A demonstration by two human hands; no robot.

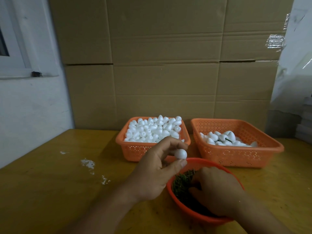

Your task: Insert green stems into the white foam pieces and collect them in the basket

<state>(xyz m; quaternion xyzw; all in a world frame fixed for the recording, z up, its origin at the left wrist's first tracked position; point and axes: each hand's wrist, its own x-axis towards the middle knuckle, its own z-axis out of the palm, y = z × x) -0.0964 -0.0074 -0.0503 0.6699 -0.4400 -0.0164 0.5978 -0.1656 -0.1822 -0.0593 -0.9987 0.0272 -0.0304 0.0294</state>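
Observation:
My left hand (157, 168) pinches a white foam piece (180, 153) between thumb and fingertips, above the near rim of the left basket. My right hand (217, 191) reaches down into a round orange bowl (179, 202) of green stems (183, 181), fingers curled among them; whether it holds a stem is hidden. Behind, an orange basket (135, 152) is heaped with plain foam pieces (152, 129). To its right a second orange basket (236, 156) holds several foam pieces with stems (224, 139).
Everything sits on a yellow-brown wooden table (59, 183). White foam crumbs (88, 163) lie on its left part. Stacked cardboard boxes (165, 65) form a wall behind the baskets. A white wall with a window frame (20, 65) stands at left, plastic wrap (293, 65) at right.

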